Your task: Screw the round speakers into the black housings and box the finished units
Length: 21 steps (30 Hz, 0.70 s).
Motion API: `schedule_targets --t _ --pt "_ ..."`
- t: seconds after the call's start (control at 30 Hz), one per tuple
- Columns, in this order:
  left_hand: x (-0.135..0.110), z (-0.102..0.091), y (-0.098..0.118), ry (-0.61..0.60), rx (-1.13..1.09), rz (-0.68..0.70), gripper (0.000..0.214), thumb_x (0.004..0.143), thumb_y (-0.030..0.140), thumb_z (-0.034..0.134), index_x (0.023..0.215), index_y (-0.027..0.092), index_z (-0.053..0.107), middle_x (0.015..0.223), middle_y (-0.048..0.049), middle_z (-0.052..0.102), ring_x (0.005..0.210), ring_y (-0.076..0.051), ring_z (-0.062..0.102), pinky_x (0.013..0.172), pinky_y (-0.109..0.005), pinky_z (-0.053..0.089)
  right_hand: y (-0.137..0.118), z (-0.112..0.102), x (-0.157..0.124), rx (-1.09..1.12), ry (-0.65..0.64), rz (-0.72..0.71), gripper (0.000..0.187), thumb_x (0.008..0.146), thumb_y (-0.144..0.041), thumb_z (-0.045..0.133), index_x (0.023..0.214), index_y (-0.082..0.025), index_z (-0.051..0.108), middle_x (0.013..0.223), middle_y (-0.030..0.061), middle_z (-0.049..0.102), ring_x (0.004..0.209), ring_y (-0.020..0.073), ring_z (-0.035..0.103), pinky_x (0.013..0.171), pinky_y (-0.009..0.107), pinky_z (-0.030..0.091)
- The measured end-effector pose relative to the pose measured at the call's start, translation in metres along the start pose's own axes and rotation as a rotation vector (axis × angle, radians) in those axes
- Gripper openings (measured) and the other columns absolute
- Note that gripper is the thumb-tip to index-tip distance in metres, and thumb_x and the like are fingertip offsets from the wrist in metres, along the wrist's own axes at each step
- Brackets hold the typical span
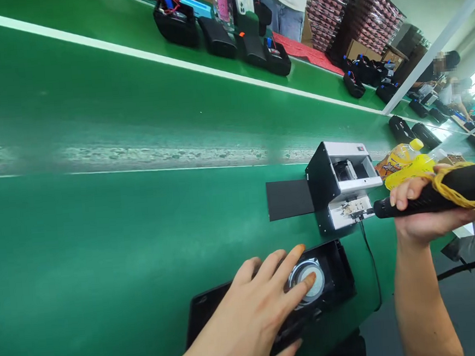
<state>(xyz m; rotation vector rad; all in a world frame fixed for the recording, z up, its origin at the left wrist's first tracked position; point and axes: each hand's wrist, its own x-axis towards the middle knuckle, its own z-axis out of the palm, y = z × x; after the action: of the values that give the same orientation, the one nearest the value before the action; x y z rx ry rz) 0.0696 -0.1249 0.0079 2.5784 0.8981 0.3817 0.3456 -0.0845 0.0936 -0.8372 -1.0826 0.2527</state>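
Head view: left hand (252, 314), fingers spread, presses speaker (307, 279) into black housing (335, 269); right hand (419, 210) grips screwdriver (448, 191) at screw feeder (340, 183). Fastening apparently not begun.

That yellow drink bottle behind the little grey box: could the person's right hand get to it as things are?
Probably not freely. The yellow bottle lies just beyond the right hand with nothing between them, but that hand is wrapped around a black power screwdriver, so it has no free fingers.

A factory assembly line: long green conveyor belt (132, 98), stacked cartons (356, 15), workers
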Motion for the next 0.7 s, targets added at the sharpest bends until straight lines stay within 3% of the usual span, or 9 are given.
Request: schedule_targets --t 0.13,0.33,0.43,0.53,0.7 --pt "0.0 -0.001 0.002 0.001 -0.019 -0.022 0.056 0.084 0.049 0.076 0.138 0.038 0.067 0.163 -0.0092 0.052 0.134 -0.041 0.059 0.104 -0.059 0.047 0.01 0.003 -0.005 0.018 -0.031 0.033 0.071 0.086 -0.092 0.04 0.097 -0.025 0.061 0.053 -0.0087 0.05 0.031 0.0114 0.039 0.034 0.022 0.034" --pt "0.002 -0.003 -0.003 -0.074 -0.008 0.013 0.056 0.088 0.052 0.071 0.141 0.035 0.065 0.166 -0.0119 0.047 0.137 -0.044 0.057 0.104 -0.063 0.049 0.014 -0.002 -0.009 -0.013 -0.063 0.05 0.076 0.084 -0.095 0.04 0.081 -0.021 0.06 0.052 -0.0068 0.048 0.033 0.0105 0.041 0.034 0.024 0.037" --pt "0.004 -0.007 -0.003 -0.166 -0.01 0.001 0.065 0.086 0.047 0.075 0.148 0.035 0.06 0.17 -0.0142 0.038 0.143 -0.048 0.051 0.108 -0.068 0.047 0.012 -0.004 -0.011 -0.001 -0.061 0.029 0.075 0.084 -0.094 0.044 0.092 -0.022 0.064 0.053 -0.0075 0.05 0.033 0.0105 0.04 0.034 0.023 0.036" --pt "0.002 -0.014 -0.001 -0.252 0.014 -0.032 0.087 0.073 0.042 0.089 0.153 0.036 0.055 0.173 -0.0172 0.031 0.149 -0.051 0.044 0.112 -0.072 0.042 0.006 -0.007 -0.016 0.014 -0.083 0.006 0.072 0.086 -0.09 0.045 0.106 -0.025 0.067 0.054 -0.0088 0.053 0.032 0.0107 0.04 0.035 0.022 0.035" --pt "-0.007 -0.022 -0.002 -0.254 0.051 -0.053 0.103 0.066 0.047 0.096 0.157 0.039 0.049 0.174 -0.0163 0.027 0.151 -0.049 0.042 0.12 -0.071 0.033 -0.015 -0.013 -0.031 0.037 -0.112 -0.033 0.067 0.091 -0.084 0.046 0.114 -0.028 0.073 0.053 -0.01 0.052 0.029 0.0098 0.036 0.035 0.022 0.037"
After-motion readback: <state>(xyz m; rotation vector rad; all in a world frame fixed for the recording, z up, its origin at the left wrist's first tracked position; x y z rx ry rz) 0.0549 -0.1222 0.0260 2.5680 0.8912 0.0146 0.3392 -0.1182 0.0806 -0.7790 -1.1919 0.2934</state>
